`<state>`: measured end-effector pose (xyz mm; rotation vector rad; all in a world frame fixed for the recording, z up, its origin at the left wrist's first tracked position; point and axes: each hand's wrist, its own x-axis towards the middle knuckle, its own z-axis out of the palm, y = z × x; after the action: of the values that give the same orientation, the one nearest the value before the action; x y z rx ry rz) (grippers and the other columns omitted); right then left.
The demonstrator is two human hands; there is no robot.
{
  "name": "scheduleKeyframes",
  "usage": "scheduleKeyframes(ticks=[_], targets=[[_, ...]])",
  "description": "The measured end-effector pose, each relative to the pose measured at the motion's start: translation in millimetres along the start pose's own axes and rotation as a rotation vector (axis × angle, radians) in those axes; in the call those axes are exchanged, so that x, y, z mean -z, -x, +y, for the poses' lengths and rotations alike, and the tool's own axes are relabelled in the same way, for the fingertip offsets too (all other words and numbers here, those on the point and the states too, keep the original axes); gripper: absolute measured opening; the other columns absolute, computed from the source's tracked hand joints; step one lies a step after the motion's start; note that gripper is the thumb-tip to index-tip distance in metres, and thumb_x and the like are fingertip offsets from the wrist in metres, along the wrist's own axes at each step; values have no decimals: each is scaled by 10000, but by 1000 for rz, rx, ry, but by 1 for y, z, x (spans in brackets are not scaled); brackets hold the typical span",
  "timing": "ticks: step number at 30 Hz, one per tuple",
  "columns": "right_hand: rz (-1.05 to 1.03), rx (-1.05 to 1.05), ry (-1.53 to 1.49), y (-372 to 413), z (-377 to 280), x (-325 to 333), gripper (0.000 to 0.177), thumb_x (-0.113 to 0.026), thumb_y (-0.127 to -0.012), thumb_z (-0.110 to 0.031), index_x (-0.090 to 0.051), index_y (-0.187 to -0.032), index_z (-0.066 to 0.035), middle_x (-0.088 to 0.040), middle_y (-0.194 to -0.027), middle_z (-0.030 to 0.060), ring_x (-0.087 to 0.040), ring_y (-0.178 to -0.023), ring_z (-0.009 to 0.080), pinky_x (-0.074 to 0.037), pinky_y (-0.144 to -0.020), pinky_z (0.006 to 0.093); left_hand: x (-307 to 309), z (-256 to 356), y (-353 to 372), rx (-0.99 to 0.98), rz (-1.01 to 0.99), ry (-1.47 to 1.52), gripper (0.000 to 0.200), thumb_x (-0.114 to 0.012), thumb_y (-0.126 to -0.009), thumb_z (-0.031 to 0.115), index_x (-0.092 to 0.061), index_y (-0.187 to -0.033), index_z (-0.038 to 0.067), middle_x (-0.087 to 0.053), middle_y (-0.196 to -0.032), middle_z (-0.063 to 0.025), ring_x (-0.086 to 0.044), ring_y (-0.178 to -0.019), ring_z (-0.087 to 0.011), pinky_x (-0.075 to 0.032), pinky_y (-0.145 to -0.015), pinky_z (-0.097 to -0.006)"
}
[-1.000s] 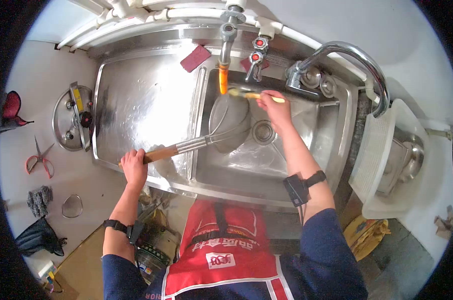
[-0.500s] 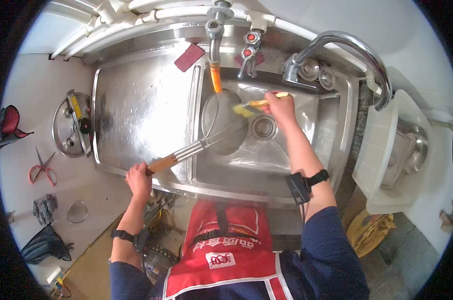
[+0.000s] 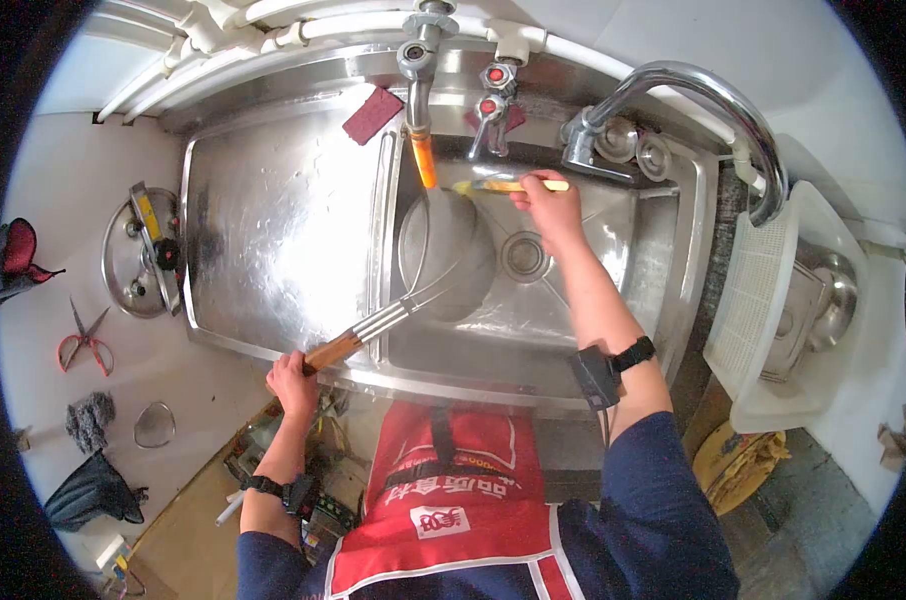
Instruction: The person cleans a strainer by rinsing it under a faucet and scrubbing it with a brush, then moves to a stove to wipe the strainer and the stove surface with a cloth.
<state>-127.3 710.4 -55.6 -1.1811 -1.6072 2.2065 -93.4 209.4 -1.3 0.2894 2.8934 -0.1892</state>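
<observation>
My left hand [image 3: 292, 382] is closed round the wooden handle [image 3: 331, 352] of a large mesh strainer, at the sink's front edge. The round mesh head [image 3: 448, 250] lies over the right basin, below the orange spout end [image 3: 425, 163] of the faucet. My right hand [image 3: 548, 205] grips a brush with a pale yellow handle [image 3: 508, 186]. Its yellow-green bristles are at the top rim of the mesh, just right of the spout end; whether they touch it is hard to tell.
Beside the basin are a drain board with a dark red pad [image 3: 373, 115], red-marked taps [image 3: 493, 105] and a curved faucet [image 3: 713, 85]. A white crate [image 3: 753, 300] stands right. Scissors [image 3: 85, 342] and a round lid [image 3: 123, 255] lie left.
My right hand and the brush have moved up and slightly left, from the mesh's upper right to its top rim. My left hand has shifted slightly right and down with the handle.
</observation>
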Motion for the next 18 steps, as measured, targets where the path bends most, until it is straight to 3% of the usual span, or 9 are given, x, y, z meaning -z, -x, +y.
scheduleKeyframes(ticks=[4,11,18], targets=[[-1,-26,26,7,-4,5,199,-644,-877,-143,-637,-978,29,-692,-901,105,-698,-754,172,-560,-676,282,-13,-9,19,-41,81,42,187,-657,-692,49,-615,-861,119,-588,-850,-71,-568,-907,-317,-386,-770,-455],[-34,-7,-91,26,-20,10,209,-636,-887,-151,-627,-990,31,-690,-907,103,-699,-764,177,-558,-679,277,-39,-29,53,11,49,41,188,-638,-683,42,-631,-854,119,-584,-829,-68,-575,-882,-309,-387,-753,-443],[-128,-39,120,32,-31,-2,183,-640,-912,-134,-612,-995,27,-676,-912,113,-691,-782,177,-556,-695,283,-43,-19,55,43,88,104,204,-661,-689,65,-653,-884,122,-589,-848,-71,-575,-901,-308,-388,-780,-441]])
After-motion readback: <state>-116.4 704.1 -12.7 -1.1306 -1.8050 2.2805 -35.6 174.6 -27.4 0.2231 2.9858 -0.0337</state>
